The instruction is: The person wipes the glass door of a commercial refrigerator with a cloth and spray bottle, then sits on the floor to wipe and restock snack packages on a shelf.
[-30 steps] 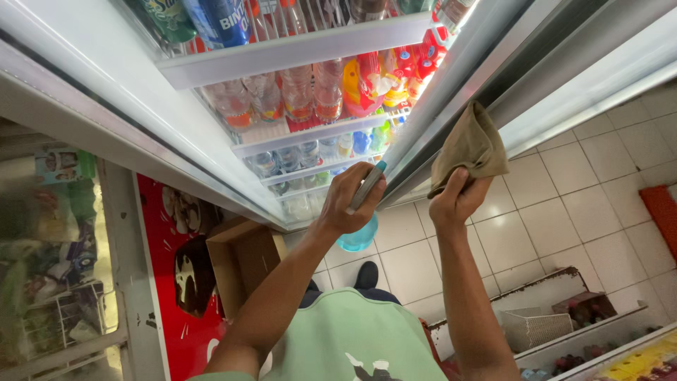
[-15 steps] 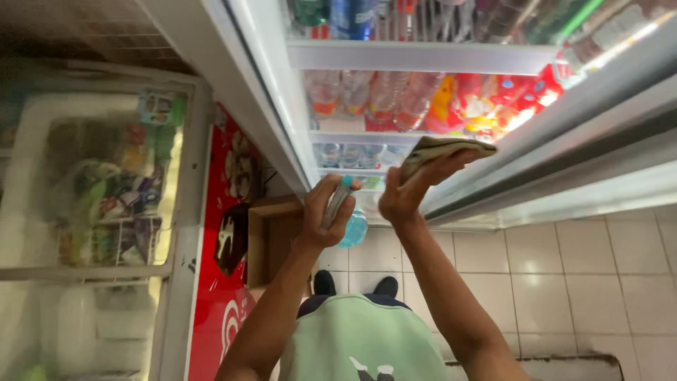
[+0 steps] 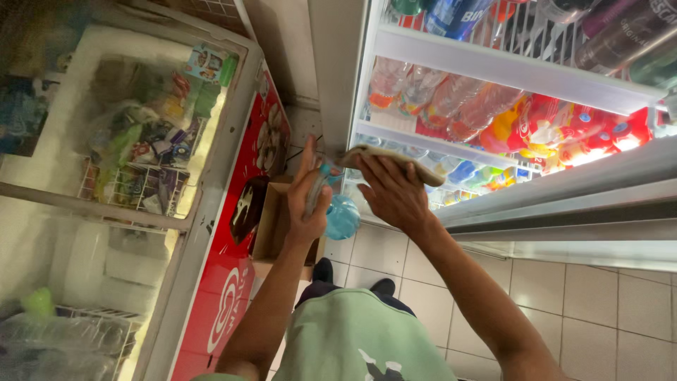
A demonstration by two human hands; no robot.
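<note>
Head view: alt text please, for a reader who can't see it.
Seen from above, a person's left hand holds a spray bottle with blue liquid while the right hand presses a folded tan cloth near the open door of a lit drinks fridge. A red chest freezer stands on the left, on a tiled floor.

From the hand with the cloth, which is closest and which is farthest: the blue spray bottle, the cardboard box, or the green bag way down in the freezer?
Counting from the right hand, which presses the cloth:
1. Blue spray bottle, just to its left, in the left hand.
2. Cardboard box, on the floor farther left, beside the red freezer.
3. Green bag, far left, low inside the chest freezer.
</note>
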